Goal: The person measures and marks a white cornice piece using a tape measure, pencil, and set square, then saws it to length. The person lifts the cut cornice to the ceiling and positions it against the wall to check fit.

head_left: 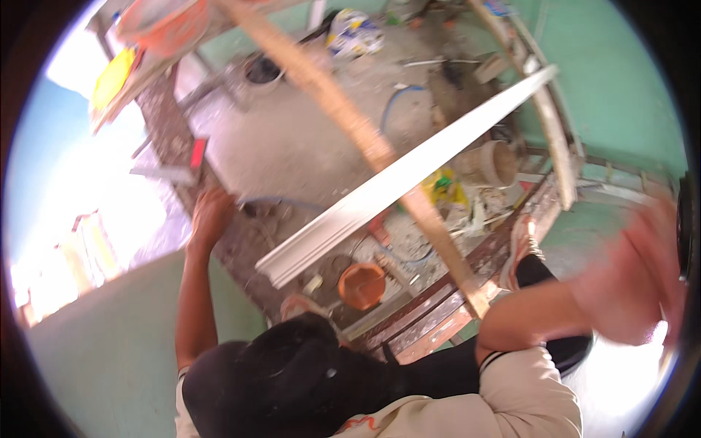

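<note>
My left hand (212,215) rests on a dark, paint-spotted wooden plank (244,244) at the left, its fingers bent down over the wood. Just beyond it on the plank lies a flat grey tool (166,174) beside a small red piece (198,152). My right hand (628,270) is raised at the far right near the green wall, smeared by motion, so its fingers cannot be read. Between my arms a long white grooved moulding (394,179) lies slantwise across a wooden beam (350,120), touched by neither hand.
Below are an orange bowl (362,285), a tipped pale bucket (496,164), blue hose and rubble. My feet rest on or by the planks (416,314). An orange basin (164,25) stands far left. Green walls (621,95) rise at right, and a bright opening lies left.
</note>
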A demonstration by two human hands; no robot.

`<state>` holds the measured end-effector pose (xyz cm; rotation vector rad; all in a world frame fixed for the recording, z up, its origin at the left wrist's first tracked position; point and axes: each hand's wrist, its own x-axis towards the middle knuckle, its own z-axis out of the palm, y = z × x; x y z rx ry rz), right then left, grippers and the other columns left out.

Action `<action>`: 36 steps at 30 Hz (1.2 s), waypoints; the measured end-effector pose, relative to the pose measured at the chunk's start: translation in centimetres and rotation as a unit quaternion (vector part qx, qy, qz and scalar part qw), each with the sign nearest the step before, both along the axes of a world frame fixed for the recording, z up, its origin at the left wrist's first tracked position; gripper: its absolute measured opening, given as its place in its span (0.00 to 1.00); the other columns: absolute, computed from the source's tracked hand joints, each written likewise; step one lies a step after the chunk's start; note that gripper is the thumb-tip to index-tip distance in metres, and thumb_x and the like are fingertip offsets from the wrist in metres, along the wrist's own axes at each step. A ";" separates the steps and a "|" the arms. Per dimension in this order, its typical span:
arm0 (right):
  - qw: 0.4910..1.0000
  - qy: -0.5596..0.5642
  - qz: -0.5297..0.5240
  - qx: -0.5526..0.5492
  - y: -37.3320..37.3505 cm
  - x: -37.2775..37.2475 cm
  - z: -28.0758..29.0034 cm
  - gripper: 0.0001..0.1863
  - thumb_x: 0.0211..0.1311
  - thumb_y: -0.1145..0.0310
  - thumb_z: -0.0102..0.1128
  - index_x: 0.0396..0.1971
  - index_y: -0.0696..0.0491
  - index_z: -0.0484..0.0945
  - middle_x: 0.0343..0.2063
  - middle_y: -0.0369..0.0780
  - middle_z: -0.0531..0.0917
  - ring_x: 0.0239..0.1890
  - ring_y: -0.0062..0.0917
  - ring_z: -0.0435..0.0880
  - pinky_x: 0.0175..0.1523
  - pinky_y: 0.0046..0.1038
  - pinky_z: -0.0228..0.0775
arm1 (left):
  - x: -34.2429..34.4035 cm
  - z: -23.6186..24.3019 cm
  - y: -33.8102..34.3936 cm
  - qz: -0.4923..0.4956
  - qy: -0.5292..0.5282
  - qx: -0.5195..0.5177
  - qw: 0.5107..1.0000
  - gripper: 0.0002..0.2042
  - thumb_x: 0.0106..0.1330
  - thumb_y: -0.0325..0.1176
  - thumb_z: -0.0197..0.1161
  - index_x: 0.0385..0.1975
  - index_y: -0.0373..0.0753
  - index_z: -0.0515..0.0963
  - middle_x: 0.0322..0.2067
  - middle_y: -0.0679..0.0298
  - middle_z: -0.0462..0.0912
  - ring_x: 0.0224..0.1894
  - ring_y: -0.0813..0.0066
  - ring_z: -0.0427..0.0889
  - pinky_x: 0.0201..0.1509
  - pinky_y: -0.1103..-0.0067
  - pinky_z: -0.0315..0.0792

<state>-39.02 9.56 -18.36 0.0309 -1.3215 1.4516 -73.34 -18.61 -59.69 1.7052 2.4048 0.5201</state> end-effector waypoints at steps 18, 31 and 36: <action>0.803 -0.299 -0.209 -0.471 15.4 2.3 -38.1 0.15 0.69 0.75 0.64 0.52 0.59 0.72 0.45 0.42 0.82 0.43 0.29 0.86 0.44 0.32 0.82 | 9.7 9.5 -1.7 0.091 -0.502 -0.089 0.855 0.15 0.61 0.33 0.75 0.44 0.31 0.85 0.34 0.58 0.89 0.38 0.75 0.85 0.47 0.73 0.77; 0.835 -0.236 -0.248 -0.432 22.2 6.0 -38.4 0.13 0.67 0.77 0.64 0.49 0.60 0.75 0.44 0.46 0.84 0.43 0.34 0.88 0.46 0.35 0.84 | 14.1 11.6 5.3 0.095 -0.521 -0.119 0.840 0.14 0.61 0.32 0.75 0.43 0.30 0.86 0.32 0.59 0.90 0.34 0.80 0.84 0.42 0.76 0.77; 0.831 -0.243 -0.255 -0.431 25.3 7.4 -39.7 0.17 0.68 0.76 0.65 0.53 0.61 0.74 0.50 0.49 0.82 0.48 0.40 0.86 0.53 0.44 0.82 | 16.2 10.6 7.7 0.061 -0.505 -0.078 0.857 0.16 0.61 0.34 0.75 0.45 0.32 0.85 0.31 0.57 0.88 0.34 0.76 0.85 0.43 0.74 0.77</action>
